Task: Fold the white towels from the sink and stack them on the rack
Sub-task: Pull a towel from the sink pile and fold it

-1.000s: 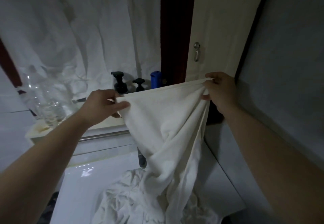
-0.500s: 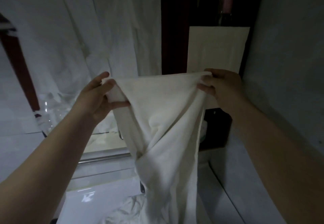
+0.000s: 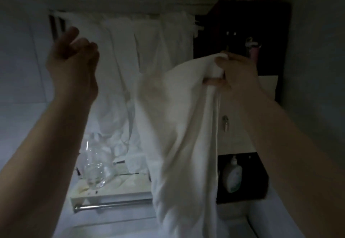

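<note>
A white towel (image 3: 179, 125) hangs long and loose from my right hand (image 3: 237, 71), which grips its top corner at upper right. The cloth drapes down in front of the rack (image 3: 112, 195), a pale shelf with a metal rail (image 3: 112, 203) under its front edge, and covers the shelf's right end. My left hand (image 3: 72, 60) is raised at upper left, well apart from the towel, with loosely bent fingers and nothing in it. The towel's lower end runs out of view at the bottom.
A clear glass bottle (image 3: 95, 165) stands on the rack's left part. White curtains (image 3: 121, 60) hang behind it. A pale lotion bottle (image 3: 232, 175) sits in a dark niche at right, below a cabinet door with a metal handle (image 3: 225, 123).
My left hand has let go of the towel's corner and risen to the upper left. The right hand has lifted the towel higher, and the view has tilted up.
</note>
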A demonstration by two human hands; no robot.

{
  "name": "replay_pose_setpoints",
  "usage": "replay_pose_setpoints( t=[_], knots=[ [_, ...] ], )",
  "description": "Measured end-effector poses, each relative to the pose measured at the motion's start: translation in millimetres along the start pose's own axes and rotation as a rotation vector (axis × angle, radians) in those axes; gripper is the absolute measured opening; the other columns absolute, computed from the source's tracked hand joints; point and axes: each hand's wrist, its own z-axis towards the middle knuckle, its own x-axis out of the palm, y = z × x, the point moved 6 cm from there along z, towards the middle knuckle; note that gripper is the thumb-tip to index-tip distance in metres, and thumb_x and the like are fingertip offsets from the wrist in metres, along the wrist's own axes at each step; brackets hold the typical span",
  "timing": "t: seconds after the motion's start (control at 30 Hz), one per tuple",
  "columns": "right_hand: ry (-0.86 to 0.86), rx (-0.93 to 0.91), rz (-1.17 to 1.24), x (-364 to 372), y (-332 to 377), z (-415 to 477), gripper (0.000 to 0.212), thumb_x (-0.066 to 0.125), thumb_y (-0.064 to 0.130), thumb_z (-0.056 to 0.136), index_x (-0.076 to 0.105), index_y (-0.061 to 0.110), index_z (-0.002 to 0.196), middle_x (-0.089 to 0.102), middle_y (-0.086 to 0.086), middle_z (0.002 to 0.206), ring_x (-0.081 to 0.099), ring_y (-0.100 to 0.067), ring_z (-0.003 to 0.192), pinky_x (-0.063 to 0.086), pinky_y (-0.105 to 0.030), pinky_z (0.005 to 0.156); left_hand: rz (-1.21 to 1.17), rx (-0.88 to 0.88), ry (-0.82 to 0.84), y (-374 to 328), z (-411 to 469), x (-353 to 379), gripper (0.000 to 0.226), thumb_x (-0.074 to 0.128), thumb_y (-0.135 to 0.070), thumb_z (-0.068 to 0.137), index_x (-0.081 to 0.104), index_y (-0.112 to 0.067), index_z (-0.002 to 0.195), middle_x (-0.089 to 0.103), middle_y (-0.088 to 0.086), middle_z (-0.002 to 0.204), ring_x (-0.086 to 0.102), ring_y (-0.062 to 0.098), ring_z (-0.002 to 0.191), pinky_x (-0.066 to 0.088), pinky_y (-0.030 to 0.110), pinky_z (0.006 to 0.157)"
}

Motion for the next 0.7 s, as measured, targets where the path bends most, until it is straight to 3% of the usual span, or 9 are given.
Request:
replay_pose_setpoints(
  t=[0.07,0.17,0.23,0.3,0.4,0.47,0.53,0.57,0.7],
  knots=[
    [0.038,0.013,0.025,18,-6,-6,0.025,0.066,0.002,0.093,0.067,0.006,0.118,0.066,-0.011,0.116,0.065,-0.028,0.102,0.062,-0.05,0.067,0.123,-0.149,0.073,18,-12,-15,0.043,0.054,0.006,0.089,0.054,-0.017,0.125,0.06,-0.004,0.09,0.061,0.014,0.087,0.053,0.043,0.094],
    [0.067,0.044,0.005,35,-23,-18,0.027,0.065,0.0,0.093,0.067,0.007,0.119,0.067,-0.01,0.113,0.068,-0.028,0.1,0.062,-0.053,0.074,0.405,-0.539,0.283,82,-67,-42,0.041,0.057,-0.011,0.095,0.052,-0.029,0.132,0.065,-0.008,0.111,0.056,0.022,0.121,0.047,0.059,0.099],
    [0.087,0.055,-0.031,45,-33,-25,0.028,0.063,0.0,0.094,0.066,0.005,0.121,0.067,-0.012,0.115,0.068,-0.028,0.102,0.061,-0.054,0.079,0.546,-0.786,0.377,118,-106,-62,0.062,0.074,-0.036,0.082,0.048,-0.03,0.138,0.06,-0.005,0.129,0.046,0.027,0.132,0.043,0.062,0.103],
    [0.107,0.068,-0.053,51,-38,-30,0.03,0.062,-0.001,0.094,0.065,0.004,0.124,0.066,-0.015,0.12,0.068,-0.029,0.104,0.06,-0.055,0.081,0.59,-0.908,0.376,147,-129,-77,0.086,0.081,-0.049,0.075,0.041,-0.027,0.148,0.052,0.002,0.143,0.044,0.029,0.135,0.045,0.057,0.103],
    [0.141,0.079,-0.051,58,-38,-34,0.032,0.063,-0.001,0.094,0.063,0.003,0.126,0.064,-0.017,0.126,0.066,-0.032,0.109,0.06,-0.056,0.079,0.533,-1.118,0.349,178,-155,-90,0.076,0.081,-0.047,0.076,0.05,-0.022,0.14,0.059,0.008,0.133,0.059,0.026,0.115,0.053,0.045,0.087],
    [0.154,0.073,-0.056,59,-34,-35,0.033,0.064,-0.001,0.093,0.063,0.001,0.126,0.063,-0.018,0.127,0.066,-0.032,0.111,0.06,-0.057,0.079,0.417,-1.287,0.44,190,-175,-91,0.07,0.08,-0.054,0.072,0.063,-0.018,0.129,0.066,0.014,0.125,0.064,0.031,0.11,0.051,0.047,0.094],
    [0.155,0.063,-0.059,57,-32,-34,0.033,0.064,-0.001,0.093,0.063,0.001,0.125,0.064,-0.018,0.125,0.067,-0.032,0.109,0.06,-0.058,0.078,0.309,-1.282,0.499,196,-180,-90,0.058,0.074,-0.046,0.085,0.064,-0.013,0.132,0.064,0.017,0.132,0.059,0.033,0.124,0.04,0.049,0.111],
    [0.147,0.058,-0.068,54,-30,-34,0.032,0.064,-0.001,0.093,0.064,0.001,0.124,0.065,-0.017,0.124,0.067,-0.031,0.108,0.06,-0.057,0.077,0.261,-1.241,0.473,197,-176,-89,0.056,0.073,-0.038,0.086,0.063,-0.009,0.132,0.064,0.017,0.133,0.06,0.03,0.124,0.041,0.046,0.112],
    [0.088,0.06,-0.075,39,-30,-29,0.027,0.067,0.0,0.091,0.068,0.004,0.118,0.066,-0.013,0.118,0.066,-0.031,0.106,0.061,-0.054,0.075,0.148,-1.087,0.271,180,-139,-90,0.048,0.071,-0.028,0.081,0.068,-0.004,0.122,0.071,0.018,0.119,0.07,0.028,0.107,0.059,0.038,0.088]
  ],
)
